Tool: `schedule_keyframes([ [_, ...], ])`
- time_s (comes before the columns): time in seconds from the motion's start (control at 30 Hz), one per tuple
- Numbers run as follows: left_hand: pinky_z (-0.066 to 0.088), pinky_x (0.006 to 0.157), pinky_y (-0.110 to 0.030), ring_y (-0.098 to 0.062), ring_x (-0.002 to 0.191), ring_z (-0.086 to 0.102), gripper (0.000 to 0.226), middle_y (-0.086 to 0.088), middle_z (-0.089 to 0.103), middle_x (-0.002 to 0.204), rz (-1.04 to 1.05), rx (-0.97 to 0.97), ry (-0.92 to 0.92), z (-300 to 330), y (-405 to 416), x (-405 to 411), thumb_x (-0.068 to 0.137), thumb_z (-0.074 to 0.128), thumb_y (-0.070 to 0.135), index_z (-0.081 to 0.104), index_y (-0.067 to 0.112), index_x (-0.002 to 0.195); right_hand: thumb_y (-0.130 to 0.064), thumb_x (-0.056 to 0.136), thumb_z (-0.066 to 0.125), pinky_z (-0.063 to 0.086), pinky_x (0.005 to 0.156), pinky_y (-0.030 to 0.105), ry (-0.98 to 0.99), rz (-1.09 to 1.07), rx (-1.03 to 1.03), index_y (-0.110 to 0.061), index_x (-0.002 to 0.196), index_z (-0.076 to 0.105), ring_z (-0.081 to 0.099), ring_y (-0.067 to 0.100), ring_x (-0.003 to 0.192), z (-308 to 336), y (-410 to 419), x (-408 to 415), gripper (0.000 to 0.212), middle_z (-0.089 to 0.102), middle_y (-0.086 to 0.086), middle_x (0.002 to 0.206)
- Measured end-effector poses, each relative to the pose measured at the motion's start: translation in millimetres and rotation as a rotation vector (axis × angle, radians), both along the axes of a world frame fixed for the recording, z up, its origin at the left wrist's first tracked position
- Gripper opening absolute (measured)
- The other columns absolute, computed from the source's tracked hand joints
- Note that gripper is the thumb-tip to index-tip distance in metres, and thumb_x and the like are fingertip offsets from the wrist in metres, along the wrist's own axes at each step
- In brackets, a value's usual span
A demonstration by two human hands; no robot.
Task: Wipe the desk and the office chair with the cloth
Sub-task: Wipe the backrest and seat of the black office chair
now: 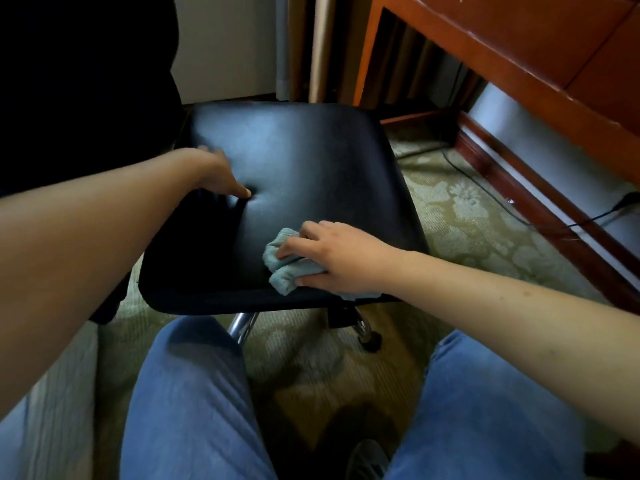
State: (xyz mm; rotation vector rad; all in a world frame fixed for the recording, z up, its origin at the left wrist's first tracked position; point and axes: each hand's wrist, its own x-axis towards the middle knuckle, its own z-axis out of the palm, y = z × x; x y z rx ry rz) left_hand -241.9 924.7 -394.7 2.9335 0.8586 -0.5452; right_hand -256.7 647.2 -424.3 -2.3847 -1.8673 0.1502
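Note:
The office chair's black padded seat (311, 161) fills the middle of the view, its dark backrest (86, 81) rising at the left. A crumpled light-blue cloth (282, 259) lies on the seat's front right part. My right hand (339, 258) lies flat on the cloth with fingers spread and presses it onto the seat. My left hand (221, 174) presses down into the seat's left side, the thumb denting the padding. The reddish wooden desk (519, 57) stands at the upper right.
Patterned green carpet (460, 216) surrounds the chair. A black cable (491, 195) runs over it beside the desk's wooden base rail (554, 216). The chair's chrome legs and a castor (372, 341) show under the seat. My knees in blue jeans (194, 393) are close to the seat's front edge.

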Motion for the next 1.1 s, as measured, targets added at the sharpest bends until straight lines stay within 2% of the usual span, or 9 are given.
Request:
schedule_keyframes([
  [0.2,0.042,0.103,-0.042,-0.042,0.128,0.049,0.108,-0.027,0.038,0.146,0.015,0.004,-0.005,-2,-1,4,0.076,0.066,0.074,0.035,-0.001,0.147,-0.062,0.087,0.051,0.050,0.082,0.042,0.089,-0.188,0.016,-0.033,0.131,0.052,0.061,0.027,0.093,1,-60,49,0.053,0.055,0.002,0.105],
  [0.37,0.041,0.107,-0.044,-0.044,0.131,0.044,0.118,-0.026,0.031,0.151,0.047,0.005,0.012,-5,-2,6,0.073,0.068,0.076,0.027,-0.001,0.152,-0.052,0.088,0.069,0.045,0.099,0.040,0.291,-0.538,0.114,-0.039,0.134,0.049,0.056,0.022,0.114,-8,-104,85,0.052,0.054,0.003,0.120],
  [0.43,0.042,0.107,-0.041,-0.042,0.129,0.048,0.093,-0.025,0.039,0.148,0.082,-0.023,-0.028,3,-12,6,0.082,0.066,0.067,0.043,0.002,0.145,-0.059,0.085,0.066,0.045,0.103,0.047,0.338,-0.608,0.148,-0.045,0.130,0.047,0.055,0.021,0.116,-12,-107,88,0.050,0.054,0.001,0.122],
  [0.5,0.045,0.103,-0.039,-0.037,0.124,0.054,0.051,-0.018,0.052,0.141,0.010,-0.063,-0.077,10,-34,6,0.097,0.059,0.042,0.058,0.008,0.135,-0.057,0.087,0.067,0.045,0.101,0.048,0.292,-0.619,0.148,-0.043,0.130,0.047,0.054,0.022,0.114,-16,-105,88,0.049,0.053,0.002,0.119],
  [0.53,0.045,0.101,-0.040,-0.037,0.124,0.054,0.044,-0.015,0.051,0.142,-0.062,-0.061,-0.068,14,-48,7,0.098,0.056,0.034,0.056,0.012,0.137,-0.055,0.088,0.068,0.045,0.101,0.047,0.267,-0.619,0.148,-0.041,0.131,0.047,0.054,0.023,0.113,-16,-104,88,0.049,0.053,0.001,0.118],
  [0.63,0.045,0.102,-0.042,-0.039,0.124,0.052,0.055,-0.011,0.042,0.145,-0.302,-0.123,-0.127,14,-93,19,0.095,0.058,0.040,0.047,0.017,0.144,-0.052,0.089,0.068,0.044,0.099,0.043,0.247,-0.613,0.156,-0.039,0.133,0.048,0.053,0.023,0.114,-14,-102,85,0.050,0.052,0.000,0.117],
  [0.77,0.042,0.108,-0.046,-0.035,0.133,0.044,0.065,-0.007,0.038,0.150,-0.412,-0.255,-0.127,5,-149,44,0.094,0.058,0.051,0.039,0.027,0.151,-0.049,0.088,0.069,0.045,0.097,0.043,0.208,-0.585,0.150,-0.038,0.132,0.049,0.054,0.028,0.113,-9,-99,80,0.050,0.050,0.000,0.114],
  [0.97,0.035,0.112,-0.055,-0.042,0.142,0.026,0.072,-0.003,0.023,0.159,-0.430,-0.175,-0.054,-14,-163,59,0.092,0.050,0.065,0.027,0.037,0.154,-0.052,0.088,0.066,0.042,0.085,0.031,0.130,-0.145,0.105,-0.037,0.131,0.055,0.052,0.017,0.098,-8,-99,52,0.047,0.051,-0.006,0.108],
  [1.1,0.036,0.111,-0.055,-0.043,0.140,0.030,0.074,-0.006,0.026,0.156,-0.452,-0.157,-0.042,-13,-161,64,0.090,0.053,0.065,0.028,0.034,0.153,-0.043,0.089,0.073,0.045,0.094,0.037,0.265,-0.370,0.222,-0.034,0.131,0.057,0.054,0.016,0.106,-21,-129,81,0.046,0.054,-0.005,0.113],
])
